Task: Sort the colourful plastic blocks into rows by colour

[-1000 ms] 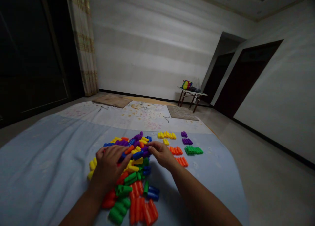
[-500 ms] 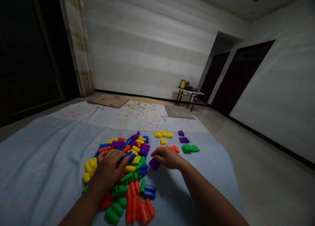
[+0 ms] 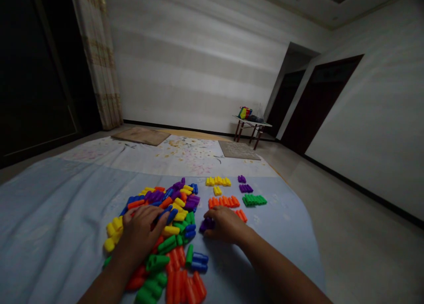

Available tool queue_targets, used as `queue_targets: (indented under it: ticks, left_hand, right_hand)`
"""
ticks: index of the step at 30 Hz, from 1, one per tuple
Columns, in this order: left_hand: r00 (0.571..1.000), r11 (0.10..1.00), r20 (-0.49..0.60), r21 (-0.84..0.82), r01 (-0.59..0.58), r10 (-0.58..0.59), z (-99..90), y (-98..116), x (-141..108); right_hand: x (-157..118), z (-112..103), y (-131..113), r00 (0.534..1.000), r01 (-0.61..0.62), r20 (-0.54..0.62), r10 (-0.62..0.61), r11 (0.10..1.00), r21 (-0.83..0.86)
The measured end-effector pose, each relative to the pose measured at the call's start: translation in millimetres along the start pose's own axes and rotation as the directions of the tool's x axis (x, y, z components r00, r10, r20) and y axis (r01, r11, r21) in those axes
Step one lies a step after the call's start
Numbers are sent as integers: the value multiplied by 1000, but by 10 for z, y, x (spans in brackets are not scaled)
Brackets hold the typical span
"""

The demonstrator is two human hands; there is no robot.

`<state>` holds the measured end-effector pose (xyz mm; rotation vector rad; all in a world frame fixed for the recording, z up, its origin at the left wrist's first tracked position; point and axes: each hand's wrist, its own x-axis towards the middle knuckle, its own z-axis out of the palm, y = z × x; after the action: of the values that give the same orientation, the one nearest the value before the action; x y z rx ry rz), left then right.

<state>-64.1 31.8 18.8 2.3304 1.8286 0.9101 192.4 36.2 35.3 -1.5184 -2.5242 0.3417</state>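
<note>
My left hand (image 3: 142, 229) rests over a mixed pile of plastic pieces, its fingers spread, with a blue piece (image 3: 171, 215) beside the thumb. To the right of the pile, my right hand (image 3: 223, 223) has its fingers closed on a purple piece (image 3: 207, 224), low over the blue cloth. Beyond it lie a row of orange pieces (image 3: 224, 202), a yellow row (image 3: 217, 181), a small yellow piece (image 3: 217, 191), two purple groups (image 3: 246, 188) and a green row (image 3: 254, 200). Another orange group (image 3: 241, 215) is partly covered by my right hand.
The cloth (image 3: 281, 251) covers a large surface. At its far side lie a brown board (image 3: 142, 136) and a greyish board (image 3: 239, 150). A small table (image 3: 253, 122) with a colourful bag (image 3: 244, 113) stands near the wall.
My right hand has lowered and turned with the purple piece, which now lies flatter. More of the orange row shows. My left hand has shifted slightly, and the view has moved a little.
</note>
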Motion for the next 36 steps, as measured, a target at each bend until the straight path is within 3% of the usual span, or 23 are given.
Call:
queue_targets:
  ticks: [3, 10, 15, 22, 26, 31, 32, 34, 36]
  left_hand:
    - [1000, 1000, -5, 11, -3, 3, 4, -12, 7]
    - [998, 998, -40, 42, -43, 45, 25, -42, 14]
    - [999, 999, -6, 23, -41, 41, 25, -39, 15]
    - [998, 997, -26, 47, -62, 63, 74, -119, 26]
    - [997, 995, -43, 75, -65, 68, 106, -176, 30]
    - [998, 996, -32, 75, -54, 57, 132, -199, 26]
    - [998, 996, -31, 75, -56, 59, 135, -200, 26]
    - [998, 996, -22, 74, -57, 58, 137, -200, 27]
    - [998, 996, -4, 72, -57, 57, 132, -197, 29]
  right_hand:
    - [22, -19, 47, 1000, 24, -14, -24, 999, 43]
    - [94, -246, 359, 983, 35, -182, 6, 975, 222]
    - [31, -196, 334, 991, 94, -123, -61, 954, 284]
    - [8, 25, 157, 983, 181, 1, -182, 976, 122]
    - [13, -20, 210, 983, 181, -65, -174, 976, 123]
    - [81, -275, 630, 950, 83, -311, -27, 982, 167]
    - [114, -328, 773, 934, 11, -353, 45, 988, 157]
    - [186, -418, 1093, 880, -245, -384, 279, 960, 134]
    - [245, -473, 1421, 827, -363, -407, 387, 921, 139]
